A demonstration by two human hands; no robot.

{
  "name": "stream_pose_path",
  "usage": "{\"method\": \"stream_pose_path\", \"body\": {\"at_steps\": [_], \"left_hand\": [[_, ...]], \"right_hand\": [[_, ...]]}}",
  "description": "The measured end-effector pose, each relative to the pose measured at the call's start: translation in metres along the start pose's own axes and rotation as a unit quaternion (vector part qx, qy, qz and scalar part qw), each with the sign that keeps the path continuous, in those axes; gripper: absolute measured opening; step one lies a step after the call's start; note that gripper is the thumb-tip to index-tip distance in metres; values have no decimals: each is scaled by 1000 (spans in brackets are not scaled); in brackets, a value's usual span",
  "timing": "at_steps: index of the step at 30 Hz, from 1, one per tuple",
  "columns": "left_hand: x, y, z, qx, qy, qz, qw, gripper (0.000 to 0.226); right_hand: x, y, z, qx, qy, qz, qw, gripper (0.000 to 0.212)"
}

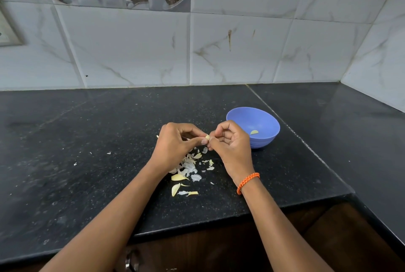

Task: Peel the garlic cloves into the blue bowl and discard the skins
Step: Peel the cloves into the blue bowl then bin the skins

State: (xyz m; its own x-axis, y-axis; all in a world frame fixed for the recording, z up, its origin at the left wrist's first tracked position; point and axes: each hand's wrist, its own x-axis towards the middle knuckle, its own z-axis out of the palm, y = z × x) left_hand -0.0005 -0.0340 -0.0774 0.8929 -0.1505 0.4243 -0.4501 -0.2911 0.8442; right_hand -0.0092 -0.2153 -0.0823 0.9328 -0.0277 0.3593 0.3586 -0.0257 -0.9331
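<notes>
Head view: peeling under way, 1 clove done, another in hand.

Left hand [175, 140] and right hand [228, 140] both pinch a garlic clove [207, 137] above the black counter [87, 140], just left of the blue bowl [266, 140]. Bowl holds 1 peeled clove [254, 132]. Skins [188, 167] lie scattered below the hands, not yet discarded; 2 or so pale cloves [178, 177] seemingly remain.

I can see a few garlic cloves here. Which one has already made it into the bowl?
The pale clove lying alone inside the blue bowl. Another clove is pinched between the left hand and right hand; others lie among the skins on the counter.
</notes>
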Motion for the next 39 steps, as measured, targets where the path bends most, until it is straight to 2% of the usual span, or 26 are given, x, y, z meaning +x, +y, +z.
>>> {"method": "stream_pose_path", "body": {"at_steps": [4, 8, 12, 15, 19, 22, 29, 39], "left_hand": [[3, -3, 1, -33, 17, -14, 999, 6], [4, -8, 3, -84, 13, -29, 996, 18], [5, -9, 2, -88, 15, -22, 996, 24], [6, -10, -1, -105, 20, -34, 994, 27], [4, -7, -3, -108, 59, -42, 992, 22], [3, -5, -5, -85, 65, -36, 994, 15], [0, 0, 3, -12, 56, -21, 998, 7], [0, -5, 4, -11, 29, -10, 999, 11]], "right_hand": [[0, 0, 1, 17, -7, 8, 1000, 21], [1, 1, 0, 1, -7, 0, 1000, 15], [1, 0, -1, 13, -40, 12, 999, 12], [-2, -2, -1, 56, -79, 29, 995, 14], [-3, -3, -1, 63, -94, 26, 993, 23], [-2, -1, 0, 38, -85, 23, 995, 26], [1, 6, -2, -67, 22, -23, 997, 6], [4, 12, 1, -132, -3, -59, 989, 15]]}}
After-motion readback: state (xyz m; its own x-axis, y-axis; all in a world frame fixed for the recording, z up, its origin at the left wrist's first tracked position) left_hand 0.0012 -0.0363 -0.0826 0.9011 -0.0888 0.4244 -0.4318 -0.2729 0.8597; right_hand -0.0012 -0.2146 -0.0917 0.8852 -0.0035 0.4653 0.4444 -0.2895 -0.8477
